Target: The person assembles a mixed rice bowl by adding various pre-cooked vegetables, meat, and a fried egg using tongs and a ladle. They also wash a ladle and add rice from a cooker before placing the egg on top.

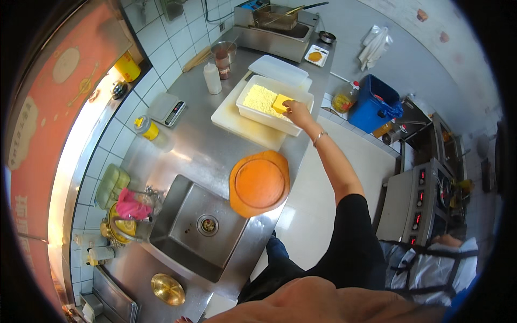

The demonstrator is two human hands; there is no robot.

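Note:
My right hand (295,112), closed with the fingers pinched, holds a yellow box-shaped thing (280,103) at the right side of a white tub (253,116). Whether that thing is a scoop or a solid block is unclear. Pale yellow crumbs (259,98) fill much of the tub. Under the tub lies a pale cutting board (237,126), and a translucent lid (278,69) rests behind it. Of my left hand (183,320), only what look like fingertips show at the lower edge; its grip is hidden.
An orange round-recessed board (261,183) lies at the counter edge beside the sink (199,247). Left stand a scale (167,109), a yellow-wrapped jar (146,128) and a squeeze bottle (212,79). A fryer (274,37) is at the back; a blue bin (374,105) stands right.

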